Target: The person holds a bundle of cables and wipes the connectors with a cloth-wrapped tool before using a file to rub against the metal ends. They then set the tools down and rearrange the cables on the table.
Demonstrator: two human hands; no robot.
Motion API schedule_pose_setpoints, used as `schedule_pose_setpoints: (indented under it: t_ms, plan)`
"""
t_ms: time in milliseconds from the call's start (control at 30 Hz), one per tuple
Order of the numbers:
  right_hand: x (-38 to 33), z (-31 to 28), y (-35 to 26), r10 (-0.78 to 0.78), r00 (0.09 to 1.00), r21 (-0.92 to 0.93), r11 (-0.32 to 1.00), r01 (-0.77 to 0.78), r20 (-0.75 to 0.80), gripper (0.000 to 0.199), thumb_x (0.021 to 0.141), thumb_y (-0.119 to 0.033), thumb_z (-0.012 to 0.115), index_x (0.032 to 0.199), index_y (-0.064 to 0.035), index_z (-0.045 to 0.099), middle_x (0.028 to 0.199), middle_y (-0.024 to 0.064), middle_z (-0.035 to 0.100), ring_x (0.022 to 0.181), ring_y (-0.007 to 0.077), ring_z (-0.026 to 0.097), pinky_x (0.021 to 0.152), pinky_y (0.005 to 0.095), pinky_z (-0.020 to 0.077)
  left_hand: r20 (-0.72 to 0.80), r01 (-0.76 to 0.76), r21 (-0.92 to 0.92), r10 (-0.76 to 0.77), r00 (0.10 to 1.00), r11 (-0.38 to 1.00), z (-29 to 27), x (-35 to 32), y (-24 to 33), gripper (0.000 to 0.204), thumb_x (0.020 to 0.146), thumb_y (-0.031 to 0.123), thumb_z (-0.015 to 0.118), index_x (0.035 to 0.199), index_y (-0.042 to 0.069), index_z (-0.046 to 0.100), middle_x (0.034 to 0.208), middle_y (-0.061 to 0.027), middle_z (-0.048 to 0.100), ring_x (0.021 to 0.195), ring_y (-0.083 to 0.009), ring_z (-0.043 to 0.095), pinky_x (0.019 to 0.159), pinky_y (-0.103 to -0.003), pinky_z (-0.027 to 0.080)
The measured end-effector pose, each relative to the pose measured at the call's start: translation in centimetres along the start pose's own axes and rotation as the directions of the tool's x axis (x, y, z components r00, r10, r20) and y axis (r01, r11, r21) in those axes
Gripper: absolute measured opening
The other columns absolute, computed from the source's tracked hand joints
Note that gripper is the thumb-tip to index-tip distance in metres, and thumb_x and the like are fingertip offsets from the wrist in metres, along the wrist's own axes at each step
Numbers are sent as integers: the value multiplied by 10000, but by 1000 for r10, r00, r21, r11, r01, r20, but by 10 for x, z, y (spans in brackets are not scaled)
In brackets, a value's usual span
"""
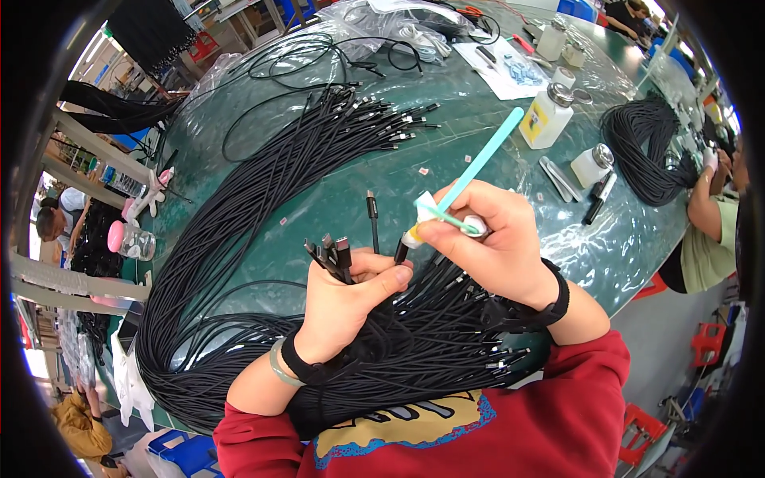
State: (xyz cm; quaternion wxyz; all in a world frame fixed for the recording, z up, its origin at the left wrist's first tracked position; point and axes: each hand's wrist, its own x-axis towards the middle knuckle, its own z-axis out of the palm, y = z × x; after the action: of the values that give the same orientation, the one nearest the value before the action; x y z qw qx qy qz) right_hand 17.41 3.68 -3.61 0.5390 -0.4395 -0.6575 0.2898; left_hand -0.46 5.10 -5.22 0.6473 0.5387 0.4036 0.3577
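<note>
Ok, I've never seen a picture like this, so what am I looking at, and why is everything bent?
There is no machine here, just a person's two bare hands. The one picture comes from a wide fisheye camera worn on the head, looking down, which is why straight edges curve.

The left hand holds a few black cables, plug ends up. The right hand holds a light blue stick and something white, close to one plug.

On the green table lies a big bundle of black cables. To the right are clear bottles with metal tops, tweezers and a coil of black cable.
</note>
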Motion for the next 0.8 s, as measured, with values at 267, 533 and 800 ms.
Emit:
schedule_pose_setpoints:
  t_ms: [267,533,800]
  plan:
    - [0,8,8,-217,976,-137,967,213,-12,144,675,-12,646,795,-18,566,660,29,558,541,75,522,478,192,381,-77,-65,128,76,994,990,0,-1,-10,88,675,42,681,669,-7,609,538,38,508,476,-8,391,424,-170,275]
    - [-5,12,9,-176,982,-169,968,184,61,159,646,-15,659,780,-23,574,658,43,554,562,115,539,493,213,394,-80,-82,170,96,992,982,2,1,-13,99,665,34,688,664,3,595,525,56,477,460,5,342,402,-170,220]
    - [13,-12,16,98,995,-158,983,-99,-14,140,683,-95,636,779,-8,585,664,55,564,575,102,526,522,215,395,22,113,-57,-112,993,992,0,8,-7,89,743,92,625,753,4,618,597,12,558,431,6,321,385,-160,206]
